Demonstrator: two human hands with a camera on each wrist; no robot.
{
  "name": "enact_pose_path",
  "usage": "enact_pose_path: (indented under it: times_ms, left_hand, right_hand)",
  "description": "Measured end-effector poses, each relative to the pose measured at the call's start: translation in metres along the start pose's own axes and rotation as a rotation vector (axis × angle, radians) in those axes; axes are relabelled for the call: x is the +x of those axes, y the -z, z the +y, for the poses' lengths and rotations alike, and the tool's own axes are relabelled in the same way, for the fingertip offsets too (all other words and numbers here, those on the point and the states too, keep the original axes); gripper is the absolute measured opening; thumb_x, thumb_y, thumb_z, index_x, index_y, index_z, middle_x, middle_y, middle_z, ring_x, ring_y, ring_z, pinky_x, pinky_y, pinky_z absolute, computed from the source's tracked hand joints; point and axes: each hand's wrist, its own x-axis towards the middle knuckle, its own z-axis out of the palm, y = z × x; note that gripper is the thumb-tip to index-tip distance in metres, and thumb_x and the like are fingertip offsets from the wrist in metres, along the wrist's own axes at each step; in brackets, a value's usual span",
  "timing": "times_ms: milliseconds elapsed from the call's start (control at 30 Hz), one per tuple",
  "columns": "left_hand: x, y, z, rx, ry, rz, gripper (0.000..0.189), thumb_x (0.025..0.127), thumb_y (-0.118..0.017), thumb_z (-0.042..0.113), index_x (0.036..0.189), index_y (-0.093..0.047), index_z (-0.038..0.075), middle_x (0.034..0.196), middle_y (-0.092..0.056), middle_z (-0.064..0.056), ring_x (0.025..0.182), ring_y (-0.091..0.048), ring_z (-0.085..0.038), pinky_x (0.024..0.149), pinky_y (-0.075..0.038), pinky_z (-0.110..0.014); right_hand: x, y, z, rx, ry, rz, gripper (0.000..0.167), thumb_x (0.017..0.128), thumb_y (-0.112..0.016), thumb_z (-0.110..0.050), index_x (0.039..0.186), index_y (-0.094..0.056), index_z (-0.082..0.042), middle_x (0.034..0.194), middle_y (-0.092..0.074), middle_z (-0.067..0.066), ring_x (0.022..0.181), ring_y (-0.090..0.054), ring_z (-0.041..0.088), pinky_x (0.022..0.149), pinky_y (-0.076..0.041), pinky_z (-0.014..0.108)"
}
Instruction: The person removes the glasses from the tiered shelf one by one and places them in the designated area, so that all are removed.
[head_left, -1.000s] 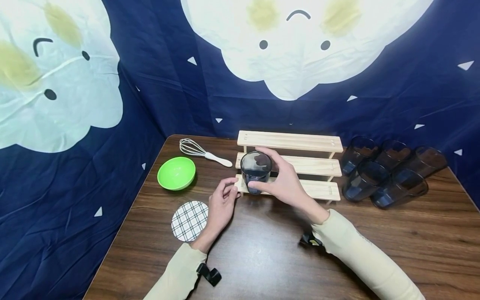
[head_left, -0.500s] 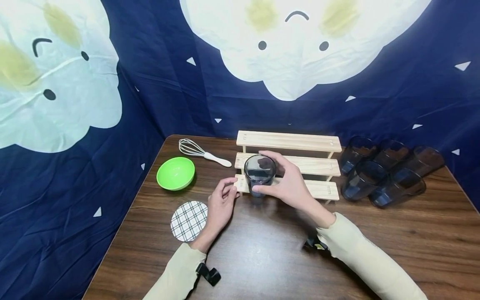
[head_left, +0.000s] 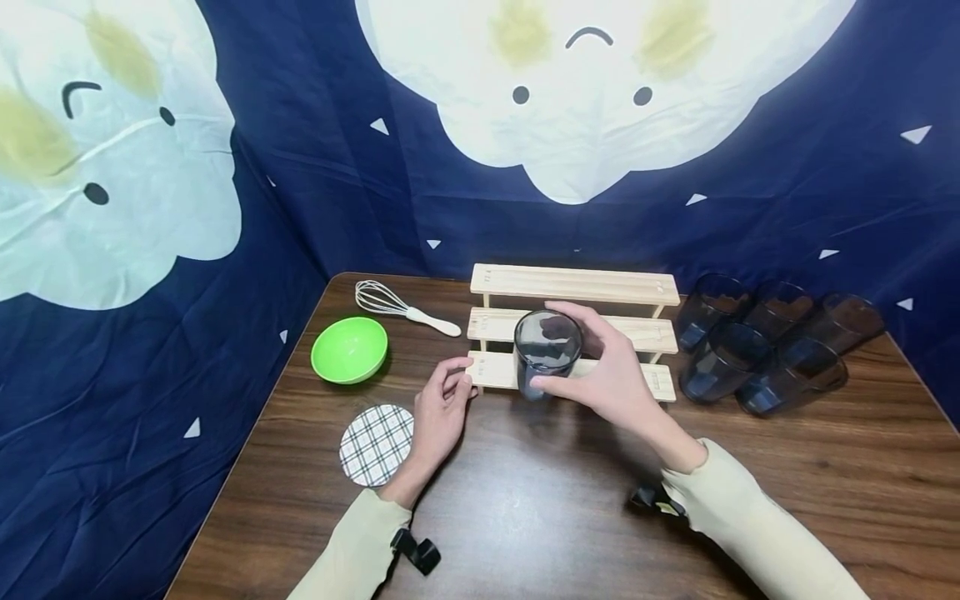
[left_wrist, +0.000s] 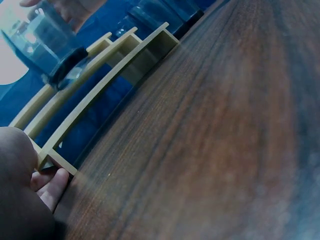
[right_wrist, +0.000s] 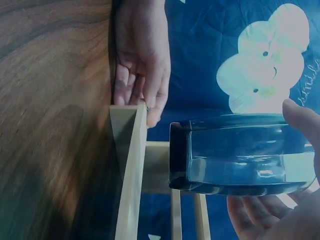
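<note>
A dark smoked drinking glass is held upright in my right hand, thumb on the near side and fingers on the far side. It hangs over the lowest tier of a three-tier pale wooden rack. In the right wrist view a gap shows between the base of the glass and the front tier. My left hand grips the left end of that tier. The thumb and curled fingers sit around its corner in the left wrist view; part of the grip is hidden by the hand.
Several dark glasses stand close together right of the rack. Left of it lie a white whisk, a green bowl and a round checked coaster. A blue cloth with clouds hangs behind the wooden table.
My right hand has carried the glass to the right along the lowest tier, from its left end toward its middle. The left hand stays at the rack's end.
</note>
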Motion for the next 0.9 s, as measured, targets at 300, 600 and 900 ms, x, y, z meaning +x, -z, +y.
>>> enact_pose_path:
  times_ms: [300,600,900]
  left_hand:
    - [0.0,0.0,0.0,-0.002,-0.011,-0.003,0.024,0.112,-0.063,0.002,0.135,-0.07,0.001,0.11,-0.082,-0.024,0.1,-0.082,-0.04,0.096,-0.069,-0.037]
    - [-0.001,-0.001,0.001,-0.005,-0.01,-0.003,0.025,0.112,-0.063,0.002,0.136,-0.069,0.001,0.115,-0.081,-0.026,0.101,-0.082,-0.041,0.096,-0.068,-0.036]
    - [-0.002,0.0,0.001,-0.006,-0.002,0.008,0.024,0.111,-0.063,0.001,0.135,-0.07,0.001,0.115,-0.081,-0.025,0.101,-0.082,-0.041,0.095,-0.069,-0.036]
  right_hand:
    - [-0.01,0.023,-0.003,-0.042,-0.009,0.049,0.092,0.073,-0.103,-0.001,0.154,-0.065,-0.022,0.133,-0.076,0.003,0.11,-0.076,0.023,0.097,-0.062,0.021]
    - [-0.019,0.051,-0.013,-0.096,0.038,0.11,0.095,0.071,-0.101,0.009,0.155,-0.064,-0.014,0.134,-0.074,0.007,0.117,-0.071,0.016,0.095,-0.059,0.017]
    - [-0.031,0.069,-0.02,0.059,0.093,0.112,0.093,0.07,-0.092,0.025,0.154,-0.059,0.002,0.133,-0.073,0.018,0.117,-0.072,0.022,0.089,-0.062,0.018]
